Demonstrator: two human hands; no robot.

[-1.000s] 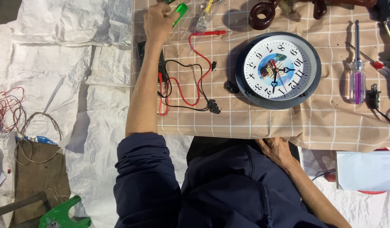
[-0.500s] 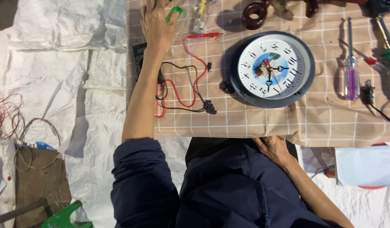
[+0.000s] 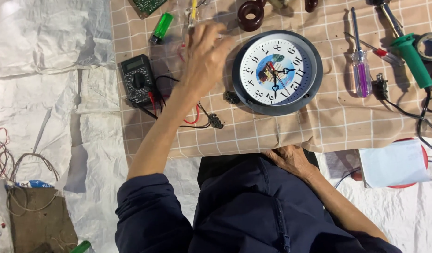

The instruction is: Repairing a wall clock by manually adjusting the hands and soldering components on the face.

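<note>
Left hand is hovering beside the round grey-rimmed wall clock lying face-up on the checked beige cloth.

Blurred fingers look loosely spread, holding nothing clear; right hand is resting relaxed, empty. The clock seems light, rigid, with a breakable face: grip its rim.

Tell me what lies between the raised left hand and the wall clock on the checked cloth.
Nothing visible. The left hand hovers blurred just left of the wall clock, with only bare checked cloth between them. The multimeter and its leads lie on the hand's far side, away from the clock.
</note>
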